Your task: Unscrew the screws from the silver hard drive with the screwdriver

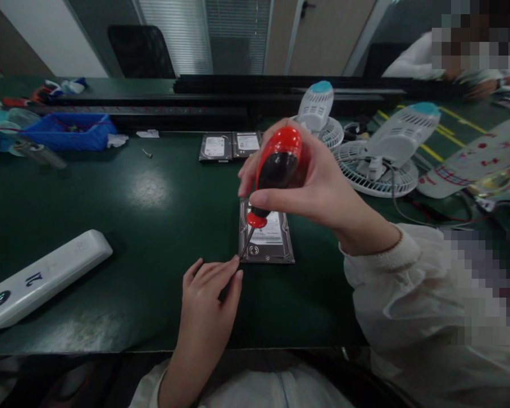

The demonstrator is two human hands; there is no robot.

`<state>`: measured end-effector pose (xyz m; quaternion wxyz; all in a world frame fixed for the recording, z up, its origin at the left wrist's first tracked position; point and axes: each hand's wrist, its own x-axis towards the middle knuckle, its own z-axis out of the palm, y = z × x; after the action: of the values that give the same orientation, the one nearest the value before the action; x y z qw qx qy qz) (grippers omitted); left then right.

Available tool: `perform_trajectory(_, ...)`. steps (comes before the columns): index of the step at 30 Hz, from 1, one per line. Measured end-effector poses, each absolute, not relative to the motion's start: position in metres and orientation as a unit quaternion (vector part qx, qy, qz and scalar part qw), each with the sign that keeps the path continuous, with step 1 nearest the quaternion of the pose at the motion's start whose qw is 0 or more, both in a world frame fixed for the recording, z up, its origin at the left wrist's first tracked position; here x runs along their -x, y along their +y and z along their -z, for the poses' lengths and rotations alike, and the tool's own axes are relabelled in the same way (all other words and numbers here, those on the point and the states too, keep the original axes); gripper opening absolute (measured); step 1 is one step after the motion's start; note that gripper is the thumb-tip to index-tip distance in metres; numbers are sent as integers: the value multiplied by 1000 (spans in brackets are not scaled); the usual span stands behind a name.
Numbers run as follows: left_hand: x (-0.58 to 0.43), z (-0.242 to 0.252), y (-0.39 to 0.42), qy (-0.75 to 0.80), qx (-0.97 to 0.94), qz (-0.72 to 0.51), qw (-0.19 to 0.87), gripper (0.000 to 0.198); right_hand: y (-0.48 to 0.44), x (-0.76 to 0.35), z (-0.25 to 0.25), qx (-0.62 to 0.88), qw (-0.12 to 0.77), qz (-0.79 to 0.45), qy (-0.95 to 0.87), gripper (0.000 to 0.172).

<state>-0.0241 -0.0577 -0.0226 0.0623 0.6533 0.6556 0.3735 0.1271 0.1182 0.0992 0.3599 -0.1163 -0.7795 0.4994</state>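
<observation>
My right hand (310, 175) is wrapped round the handle of a red and black screwdriver (278, 161). The shaft slants down to the near left corner of a hard drive (267, 235), which lies label up on the green table. At that same corner is my left hand (212, 286), its index finger and thumb brought close together beside the screwdriver's tip. Whatever those fingertips pinch is too small and hidden to make out. Part of the drive's far end is covered by my right hand.
Two more hard drives (216, 147) lie farther back. White fans (374, 153) and a cable stand at the right, a blue bin (70, 131) at the back left. A long white device (46, 277) lies left, a small screw (147, 153) beyond it. Another person (420, 56) sits far right.
</observation>
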Motion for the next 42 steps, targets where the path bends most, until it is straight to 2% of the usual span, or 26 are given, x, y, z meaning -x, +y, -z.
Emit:
perform_trajectory(8,24,20,-58,657,-656,-367,61,22,118,-131,-103,88,331,-523,-781,50)
perform_trajectory(11,24,21,-59,657,-657,-366,58,22,118,-129,-101,119,362,-488,-785,43)
perform_trajectory(14,24,22,-58,656,-656,-368,60,22,118,-127,-99,145,396,-455,-784,49)
perform_trajectory(21,25,21,-58,654,-658,-368,61,22,115,-129,-104,83,366,-510,-774,49)
perform_trajectory(25,25,22,-58,653,-658,-370,54,22,117,-127,-102,91,387,-480,-782,43)
perform_trajectory(28,24,23,-58,652,-658,-372,52,21,118,-126,-100,87,400,-459,-789,46)
perform_trajectory(36,24,22,-57,646,-660,-381,48,21,116,-129,-102,77,357,-503,-783,44)
perform_trajectory(38,24,23,-57,647,-659,-381,49,21,117,-128,-101,77,368,-494,-784,40)
perform_trajectory(42,24,24,-58,648,-659,-378,52,21,118,-128,-102,83,382,-483,-783,45)
